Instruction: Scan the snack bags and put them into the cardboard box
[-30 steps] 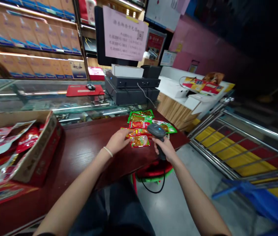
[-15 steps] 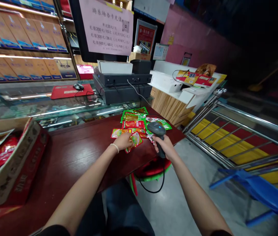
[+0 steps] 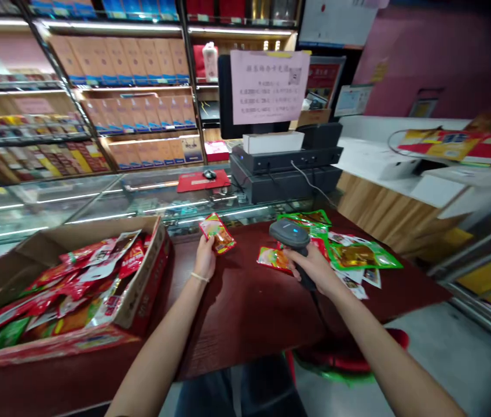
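Observation:
My left hand (image 3: 206, 258) is closed on the lower left edge of a snack packet (image 3: 218, 233), a small shiny pouch with a red rim, raised above the brown table. My right hand (image 3: 315, 267) grips a black barcode scanner (image 3: 289, 231) by its handle, its head turned to the left with a small blue light on top. Under the scanner lies another red-rimmed packet (image 3: 271, 258), partly hidden by my right hand. Beside it, green-edged packets (image 3: 361, 255) and red ones are spread at the table's right end.
An open carton (image 3: 150, 289) full of red and green packets stands on the table (image 3: 237, 313) at left. Behind are a glass counter, a red mouse pad (image 3: 202, 180), and a monitor bearing a pink sign (image 3: 267, 87). A red and green stool (image 3: 350, 362) sits below the table edge.
My left hand has lifted the snack packet away from the pile and moved it left. My right hand still holds the scanner. The view has turned left, showing more of the carton and shelves.

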A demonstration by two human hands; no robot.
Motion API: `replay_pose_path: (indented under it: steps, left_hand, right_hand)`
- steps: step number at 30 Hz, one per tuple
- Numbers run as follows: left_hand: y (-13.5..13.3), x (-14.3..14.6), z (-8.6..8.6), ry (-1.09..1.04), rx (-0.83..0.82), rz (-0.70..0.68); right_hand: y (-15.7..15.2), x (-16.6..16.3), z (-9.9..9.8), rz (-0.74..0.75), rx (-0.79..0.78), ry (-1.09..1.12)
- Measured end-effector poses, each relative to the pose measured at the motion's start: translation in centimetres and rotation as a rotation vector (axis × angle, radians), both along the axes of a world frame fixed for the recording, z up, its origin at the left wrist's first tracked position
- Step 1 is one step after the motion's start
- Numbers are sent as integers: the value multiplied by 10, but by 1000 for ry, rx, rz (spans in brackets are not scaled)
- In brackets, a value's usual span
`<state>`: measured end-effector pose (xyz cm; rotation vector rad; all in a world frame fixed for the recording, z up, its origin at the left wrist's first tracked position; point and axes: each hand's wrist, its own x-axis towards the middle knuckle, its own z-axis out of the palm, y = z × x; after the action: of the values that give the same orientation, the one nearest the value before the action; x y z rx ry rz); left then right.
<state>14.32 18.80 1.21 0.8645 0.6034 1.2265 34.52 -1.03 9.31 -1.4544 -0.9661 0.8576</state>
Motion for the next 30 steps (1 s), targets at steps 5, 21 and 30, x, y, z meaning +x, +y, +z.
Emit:
replay_pose_path:
  steps: [5,21,30]
  left_hand:
    - [19,-25,-17,-60,-77,173]
    - [30,-36,-20,-54,-33,234]
    - [32,-30,-20,-97,-108,288]
  right_hand:
    - [56,-28,3,157,-16,-1]
    - [85,-45,-48,418,-118,-60]
    - [88,-37,-57,374,-106,-171]
